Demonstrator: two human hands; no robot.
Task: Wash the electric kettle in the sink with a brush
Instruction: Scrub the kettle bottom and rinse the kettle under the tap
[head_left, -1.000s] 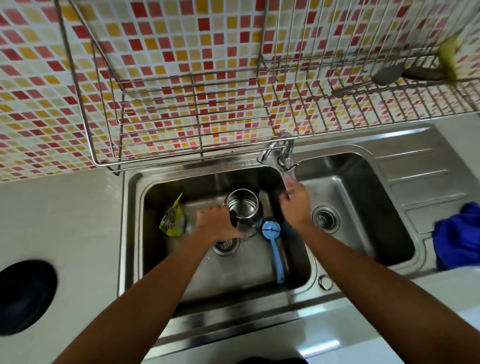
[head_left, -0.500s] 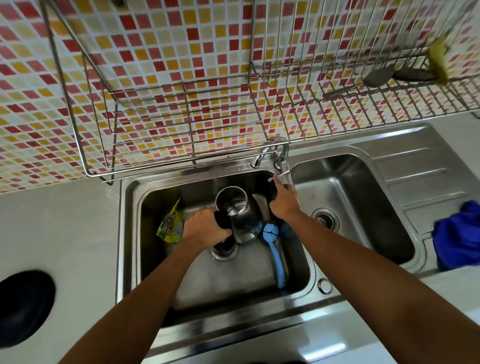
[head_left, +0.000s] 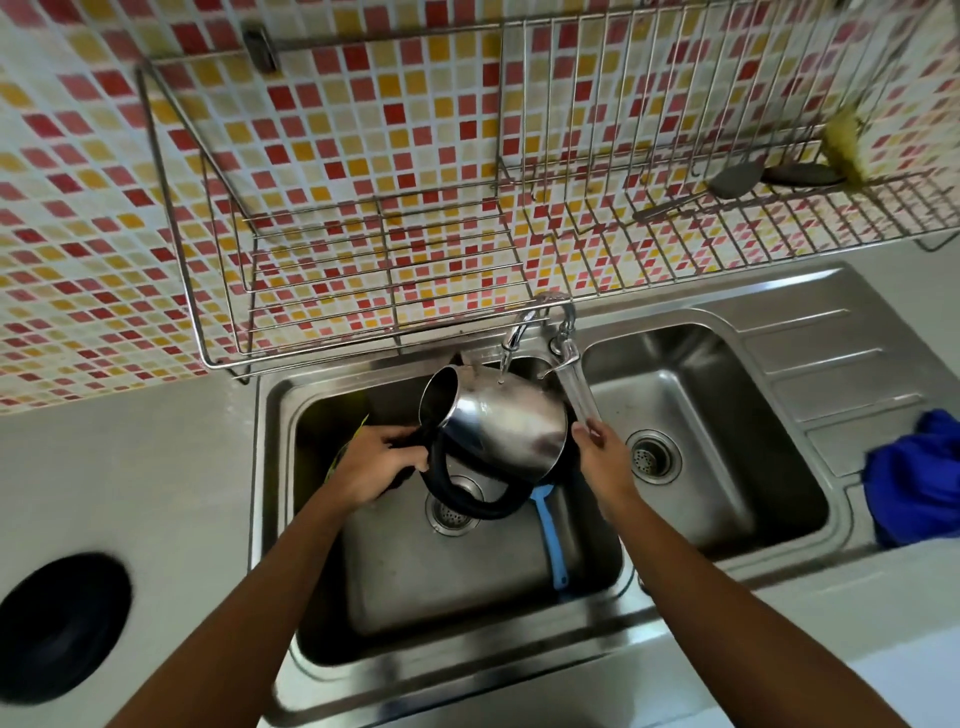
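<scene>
The steel electric kettle (head_left: 506, 423) with a black handle is tipped on its side over the left sink basin (head_left: 467, 592), its mouth facing left. Water runs from the tap spout (head_left: 511, 338) onto its body. My left hand (head_left: 376, 465) grips the black handle near the kettle's rim. My right hand (head_left: 602, 457) holds the end of the long tap lever (head_left: 576, 389). A blue brush (head_left: 551, 540) lies on the basin floor below the kettle, its head hidden by the kettle.
A yellow-green packet (head_left: 345, 447) leans in the basin's left corner behind my left hand. The right basin (head_left: 727, 467) adjoins, with a blue cloth (head_left: 917, 478) on the drainboard. A wire dish rack (head_left: 395, 270) hangs above the sink. A black round lid (head_left: 60, 623) lies on the left counter.
The kettle has been lifted and tipped from upright onto its side under the tap. Water now runs. My right hand slid along the tap lever to its end.
</scene>
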